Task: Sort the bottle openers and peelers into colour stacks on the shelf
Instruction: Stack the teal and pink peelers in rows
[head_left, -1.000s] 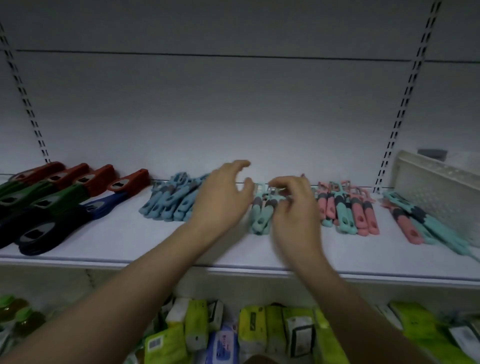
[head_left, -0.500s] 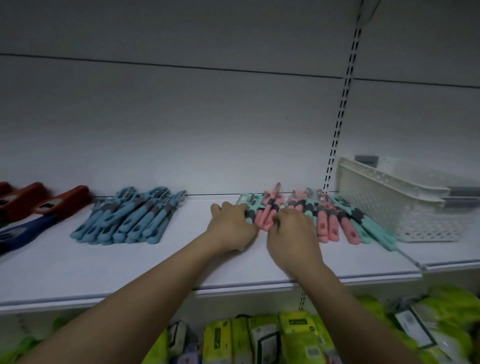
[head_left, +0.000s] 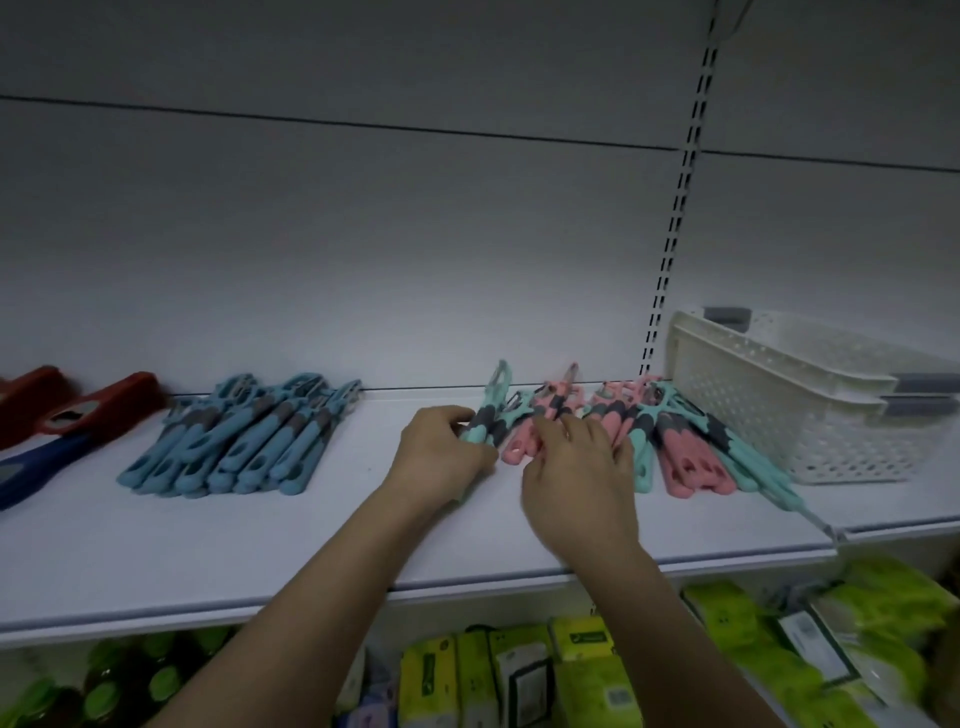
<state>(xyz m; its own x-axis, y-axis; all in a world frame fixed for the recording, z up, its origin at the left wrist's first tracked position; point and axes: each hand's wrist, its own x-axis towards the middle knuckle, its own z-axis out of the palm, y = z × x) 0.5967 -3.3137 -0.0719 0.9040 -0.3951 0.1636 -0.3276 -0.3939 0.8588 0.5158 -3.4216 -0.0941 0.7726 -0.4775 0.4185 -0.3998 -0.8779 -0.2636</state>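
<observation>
On the white shelf (head_left: 260, 551) lies a mixed heap of teal and pink peelers (head_left: 691, 457) with grey grips. My left hand (head_left: 441, 457) grips a few teal peelers (head_left: 493, 410) at the heap's left end, their heads tilted up toward the back wall. My right hand (head_left: 576, 483) lies over the pink peelers (head_left: 524, 441) beside them, fingers spread on the handles. A tidy stack of light blue peelers (head_left: 244, 436) sits to the left. Red bottle openers (head_left: 88, 405) and a dark blue bottle opener (head_left: 31, 467) lie at the far left.
Stacked white perforated baskets (head_left: 810, 400) stand on the shelf at the right, against the heap. A slotted upright (head_left: 675, 208) runs up the back wall. Green and yellow packets (head_left: 519, 675) fill the shelf below.
My left hand now holds teal peelers raised at their heads. My right hand has spread over the pink ones. The view has shifted right, so the openers sit nearer the left edge.
</observation>
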